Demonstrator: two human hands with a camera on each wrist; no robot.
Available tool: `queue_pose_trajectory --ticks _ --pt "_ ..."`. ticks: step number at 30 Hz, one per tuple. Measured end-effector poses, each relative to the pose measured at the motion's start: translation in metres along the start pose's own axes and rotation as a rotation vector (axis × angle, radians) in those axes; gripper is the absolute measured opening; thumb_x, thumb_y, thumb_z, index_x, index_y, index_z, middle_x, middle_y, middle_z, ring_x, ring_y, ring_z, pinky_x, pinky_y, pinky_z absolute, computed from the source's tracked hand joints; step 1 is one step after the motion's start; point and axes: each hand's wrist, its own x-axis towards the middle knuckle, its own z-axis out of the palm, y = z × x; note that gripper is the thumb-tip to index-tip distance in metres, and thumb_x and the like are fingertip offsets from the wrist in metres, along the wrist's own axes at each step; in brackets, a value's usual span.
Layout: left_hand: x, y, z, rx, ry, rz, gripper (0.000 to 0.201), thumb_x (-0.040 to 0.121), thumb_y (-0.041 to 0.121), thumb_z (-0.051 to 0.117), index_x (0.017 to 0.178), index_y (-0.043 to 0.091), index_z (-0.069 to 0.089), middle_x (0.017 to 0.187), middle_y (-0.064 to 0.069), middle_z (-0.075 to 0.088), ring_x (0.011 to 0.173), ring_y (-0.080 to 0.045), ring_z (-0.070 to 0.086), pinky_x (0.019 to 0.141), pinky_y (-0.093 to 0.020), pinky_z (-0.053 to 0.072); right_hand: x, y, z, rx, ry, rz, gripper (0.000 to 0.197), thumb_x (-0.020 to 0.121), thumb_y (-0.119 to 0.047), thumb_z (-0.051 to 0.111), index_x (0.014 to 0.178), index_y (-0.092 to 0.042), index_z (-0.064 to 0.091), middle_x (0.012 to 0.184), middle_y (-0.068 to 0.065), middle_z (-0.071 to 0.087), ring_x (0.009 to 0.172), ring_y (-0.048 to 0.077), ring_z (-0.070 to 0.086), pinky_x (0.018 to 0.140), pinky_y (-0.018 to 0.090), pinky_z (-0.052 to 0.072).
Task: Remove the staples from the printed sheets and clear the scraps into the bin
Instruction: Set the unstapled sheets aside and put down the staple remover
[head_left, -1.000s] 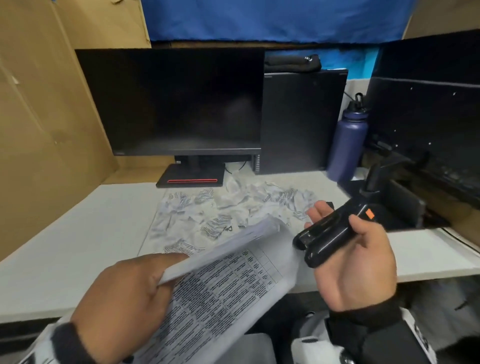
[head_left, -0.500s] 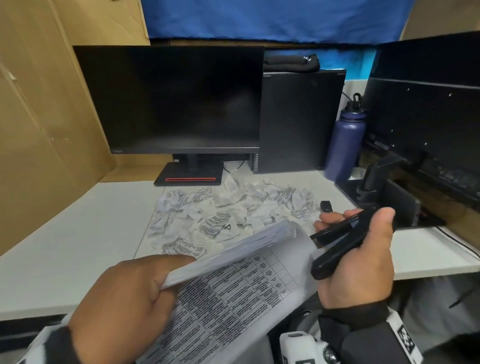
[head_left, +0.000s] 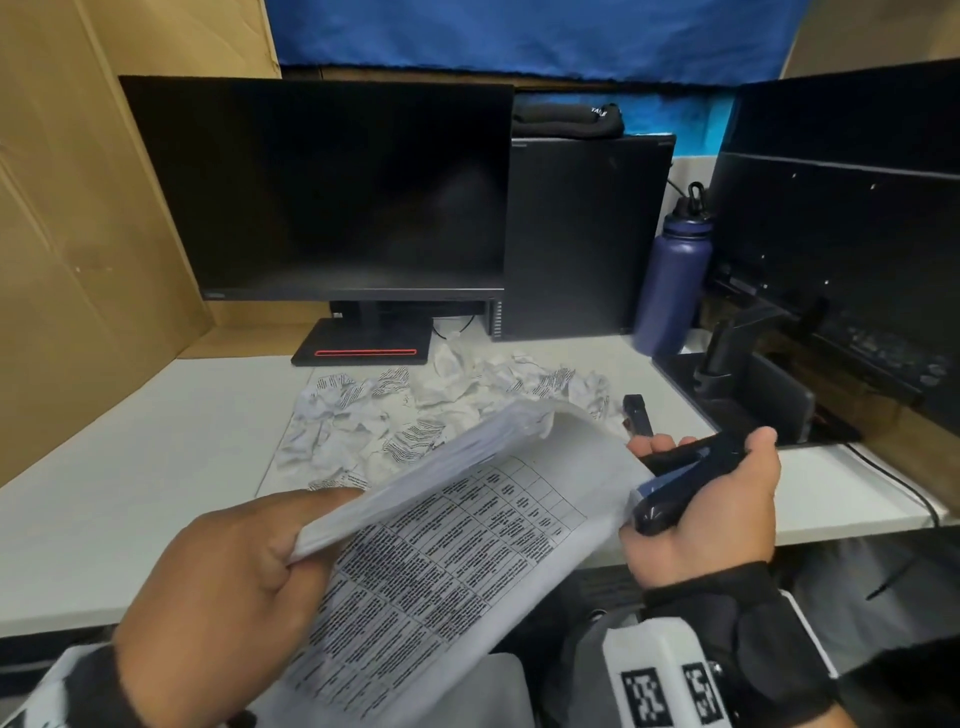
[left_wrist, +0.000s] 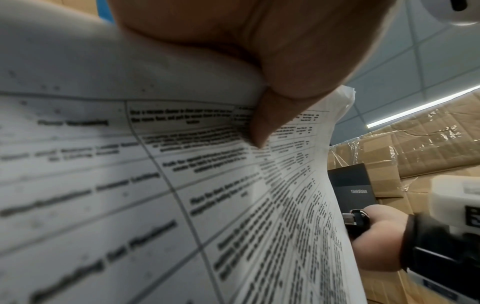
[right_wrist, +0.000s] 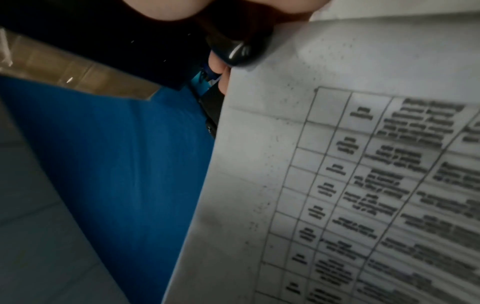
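Desk (head_left: 130, 467) behind — printed sheets (head_left: 441, 561) hide the stapler (head_left: 691, 483) tip.

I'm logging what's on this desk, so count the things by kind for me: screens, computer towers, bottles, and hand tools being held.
Screens: 2, the monitor ahead and the second screen to the right
Computer towers: 1, the black tower
Bottles: 1, the dark blue bottle
Hand tools held: 1, the black stapler-like tool in the right hand
Total: 5

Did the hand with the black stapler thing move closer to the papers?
Yes. The right hand brought the black tool leftward, away from the blue bottle, until its tip meets the printed sheets.
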Motion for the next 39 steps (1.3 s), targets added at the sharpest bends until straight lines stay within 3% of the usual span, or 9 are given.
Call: queue_pose_trajectory --ticks 7,14,18,23,27,31,35,37,39 --pt "-0.001 0.004 0.007 -0.009 -0.024 0.062 0.096 0.073 -0.010 0.077 0.082 0.077 0.039 0.066 0.042 0.049 0.054 0.020 0.045 0.050 0.004 0.029 0.007 -0.003 -0.004 0.179 -0.011 0.105 0.069 0.083 -0.082 0.037 0.078 -0.017 0.060 0.071 0.003 0.067 0.072 0.021 0.069 0.085 0.034 0.054" --pt "-0.003 0.010 0.002 -0.086 -0.031 0.090 0.063 0.081 0.013 0.057 0.099 0.072 0.043 0.078 0.049 0.046 0.063 0.028 0.042 0.054 0.007 0.028 0.007 -0.004 -0.005 0.212 -0.034 0.158 0.088 0.083 -0.085 0.022 0.095 -0.009 0.065 0.081 0.008 0.069 0.089 0.027 0.068 0.094 0.040 0.052" --pt "-0.005 0.010 0.005 -0.122 -0.049 0.110 0.043 0.081 0.022 0.043 0.106 0.055 0.057 0.082 0.052 0.044 0.068 0.032 0.041 0.057 0.009 0.028 0.009 -0.004 -0.007 0.138 0.017 0.167 0.088 0.082 -0.086 0.022 0.115 -0.017 0.064 0.079 0.009 0.077 0.094 0.029 0.073 0.076 0.038 0.054" --pt "-0.006 0.007 0.010 -0.115 -0.029 0.100 0.045 0.082 0.025 0.043 0.115 0.048 0.062 0.088 0.051 0.048 0.073 0.033 0.042 0.063 0.010 0.030 0.013 -0.001 -0.012 0.149 0.114 0.172 0.083 0.078 -0.088 0.033 0.106 -0.018 0.069 0.076 0.005 0.077 0.088 0.027 0.072 0.073 0.039 0.056" --pt "-0.009 0.007 0.011 -0.073 -0.057 0.041 0.046 0.081 0.028 0.044 0.116 0.056 0.058 0.085 0.029 0.064 0.072 0.013 0.055 0.059 -0.007 0.043 0.013 -0.003 -0.009 0.143 0.137 0.185 0.062 0.075 -0.082 0.052 0.078 -0.021 0.060 0.056 -0.003 0.061 0.057 0.017 0.062 0.066 0.030 0.055" --pt "-0.012 0.010 0.019 -0.053 -0.055 0.050 0.045 0.081 0.028 0.045 0.112 0.055 0.064 0.085 0.028 0.064 0.071 0.010 0.058 0.059 -0.008 0.043 0.018 -0.007 -0.011 0.128 0.048 0.144 0.061 0.072 -0.083 0.056 0.065 -0.022 0.051 0.055 -0.006 0.048 0.043 0.013 0.049 0.053 0.022 0.045" --pt "-0.010 0.011 0.025 -0.071 0.003 0.053 0.043 0.080 0.025 0.047 0.108 0.053 0.064 0.082 0.033 0.062 0.071 0.015 0.056 0.061 0.001 0.038 0.026 -0.013 -0.015 0.117 -0.085 0.114 0.064 0.074 -0.086 0.049 0.071 -0.022 0.057 0.062 -0.004 0.055 0.052 0.014 0.058 0.064 0.026 0.047" --pt "-0.005 0.006 0.022 -0.058 0.072 0.012 0.038 0.085 0.019 0.051 0.089 0.056 0.058 0.066 0.032 0.053 0.057 0.014 0.048 0.053 0.000 0.032 0.028 -0.017 -0.017 0.163 -0.164 0.109 0.064 0.078 -0.082 0.050 0.091 -0.020 0.063 0.077 -0.001 0.066 0.071 0.017 0.069 0.080 0.033 0.053" --pt "0.004 -0.008 0.007 -0.093 0.119 -0.141 0.040 0.094 0.016 0.063 0.068 0.045 0.054 0.054 0.020 0.053 0.048 0.001 0.049 0.048 -0.009 0.035 0.031 -0.018 -0.019 0.186 -0.217 0.116 0.063 0.082 -0.074 0.054 0.111 -0.019 0.063 0.093 0.003 0.071 0.092 0.020 0.071 0.091 0.041 0.051"
